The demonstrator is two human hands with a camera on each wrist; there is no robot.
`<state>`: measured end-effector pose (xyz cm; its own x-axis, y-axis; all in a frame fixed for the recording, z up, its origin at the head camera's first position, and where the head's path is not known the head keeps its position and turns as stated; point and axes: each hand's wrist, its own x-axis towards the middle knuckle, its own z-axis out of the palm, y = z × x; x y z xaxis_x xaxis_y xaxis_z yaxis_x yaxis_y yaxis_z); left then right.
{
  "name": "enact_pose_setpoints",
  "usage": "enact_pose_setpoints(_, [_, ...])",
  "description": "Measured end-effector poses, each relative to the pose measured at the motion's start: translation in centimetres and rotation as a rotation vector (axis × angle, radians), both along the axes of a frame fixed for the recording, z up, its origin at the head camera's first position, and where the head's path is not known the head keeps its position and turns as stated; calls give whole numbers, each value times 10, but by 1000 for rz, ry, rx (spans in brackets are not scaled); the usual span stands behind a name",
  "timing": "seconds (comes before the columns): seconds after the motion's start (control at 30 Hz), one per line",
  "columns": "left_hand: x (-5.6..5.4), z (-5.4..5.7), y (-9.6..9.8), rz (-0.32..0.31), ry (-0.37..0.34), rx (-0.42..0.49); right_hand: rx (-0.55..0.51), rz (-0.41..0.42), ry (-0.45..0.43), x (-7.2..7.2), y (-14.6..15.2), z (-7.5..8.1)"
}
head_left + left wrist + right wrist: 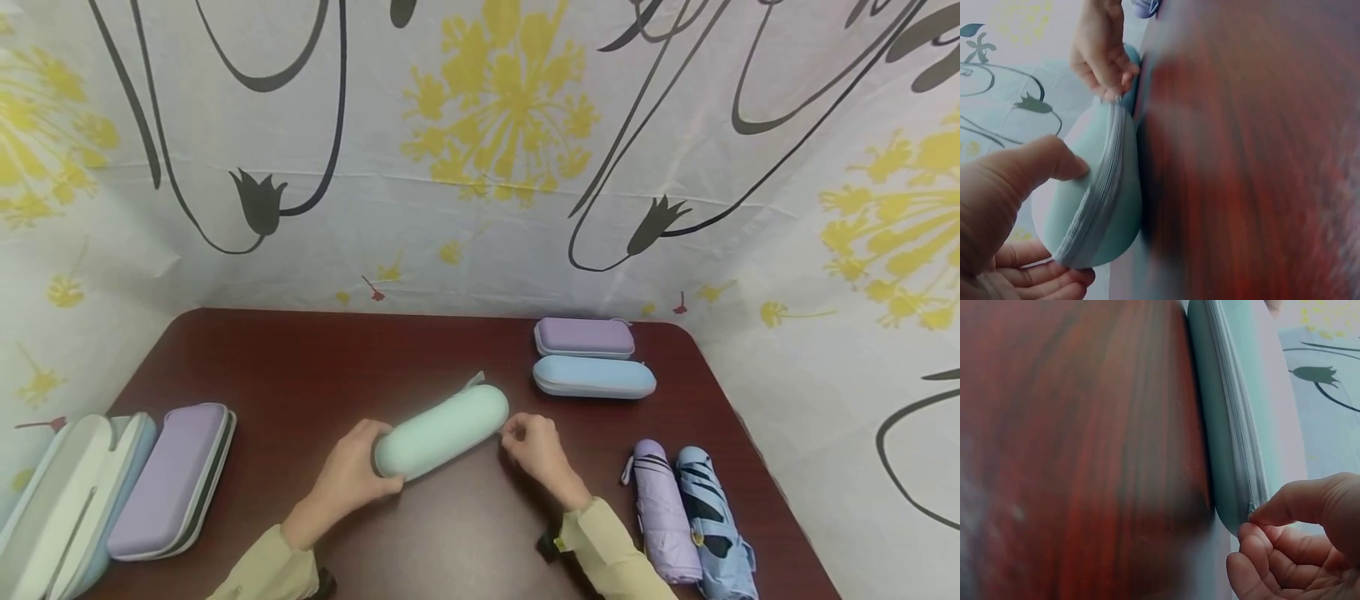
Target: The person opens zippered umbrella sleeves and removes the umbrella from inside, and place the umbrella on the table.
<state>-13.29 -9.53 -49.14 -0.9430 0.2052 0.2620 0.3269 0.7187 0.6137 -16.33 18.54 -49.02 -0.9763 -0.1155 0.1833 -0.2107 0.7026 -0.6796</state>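
Observation:
A mint-green zip case [442,432] lies at a slant in the middle of the table, its rounded ends to left and right. My left hand [347,468] grips the left end, thumb on the near side and fingers round the far side. In the left wrist view the grey zipper [1094,200] runs along the case's side, closed over the length that shows. At the right end my right hand [538,454] pinches the small zipper pull [1254,509] between thumb and index finger, its other fingers curled. A fabric loop [474,381] sticks up from the case's far side.
Behind to the right lie a light-blue case [594,377] and a lavender case [585,337]. Two folded umbrellas, one lavender [663,517] and one blue [716,525], lie at right. A purple case [174,483] and an opened case with a pale inside [63,500] are at left.

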Motion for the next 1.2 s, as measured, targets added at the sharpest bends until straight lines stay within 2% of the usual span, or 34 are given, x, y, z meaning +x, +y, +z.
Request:
enact_pose_setpoints(0.27, [13,2,15,66,-2,24,-41,76,7,6,-12,-2])
enact_pose_setpoints(0.57, [24,4,30,97,-16,-38,-30,139,-17,12,-21,0])
enact_pose_setpoints(0.77, [28,3,33,63,70,-49,-36,156,-6,9,-19,-4])
enact_pose_setpoints(0.87, [30,3,32,21,127,-35,-41,159,-15,8,-18,-4])
enact_pose_setpoints(1.0, [30,3,31,-30,160,-15,-40,153,-19,7,-18,-4])
enact_pose_setpoints(1.07, [30,3,31,-35,166,-10,-38,150,-10,7,-18,-4])
enact_pose_setpoints(1.2, [32,0,36,-5,179,-9,-37,133,17,7,-21,-2])
